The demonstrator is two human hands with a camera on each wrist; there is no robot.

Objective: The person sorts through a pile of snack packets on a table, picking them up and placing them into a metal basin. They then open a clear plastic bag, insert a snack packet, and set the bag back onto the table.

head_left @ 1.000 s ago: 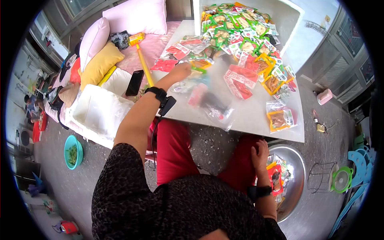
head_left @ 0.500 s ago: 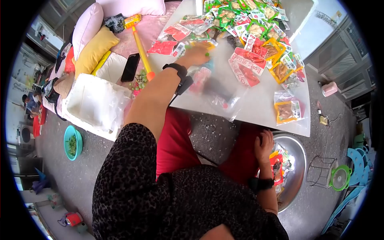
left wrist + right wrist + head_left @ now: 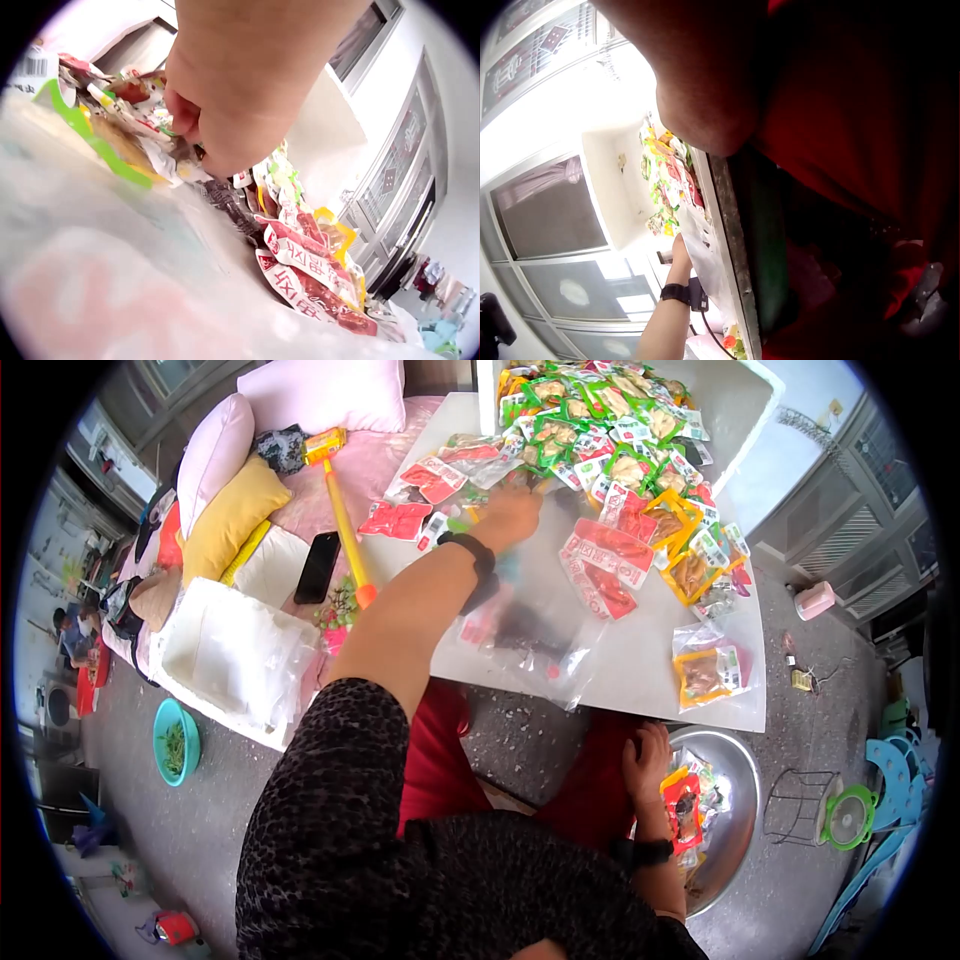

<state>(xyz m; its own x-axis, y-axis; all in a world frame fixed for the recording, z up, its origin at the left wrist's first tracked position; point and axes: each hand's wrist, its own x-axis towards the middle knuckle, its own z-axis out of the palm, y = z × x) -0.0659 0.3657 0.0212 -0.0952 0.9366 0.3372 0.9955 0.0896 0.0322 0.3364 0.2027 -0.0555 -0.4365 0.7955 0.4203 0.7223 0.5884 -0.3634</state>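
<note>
My left hand (image 3: 508,515) reaches across the white table to the near edge of a pile of snack packets (image 3: 560,435). In the left wrist view its fingers (image 3: 184,112) bend down among crinkled packets, and the fingertips are hidden; I cannot tell whether they pinch one. Just right of that hand lie red-and-white packets (image 3: 605,555). A clear plastic bag (image 3: 560,670) with dark and pink contents lies under the left forearm, near the table's front edge. My right hand (image 3: 648,760) rests on the right thigh with its fingers relaxed, holding nothing.
A white foam box (image 3: 740,410) backs the pile. Another foam box (image 3: 235,650) stands left, near a phone (image 3: 317,567) and a yellow-handled tool (image 3: 345,525). A metal basin (image 3: 735,830) with packets sits on the floor right of the legs. One packet (image 3: 705,673) lies at the table's right.
My left hand has moved rightward and farther across the table, from the packets at the left to the pile's near edge. The right hand stays on the thigh.
</note>
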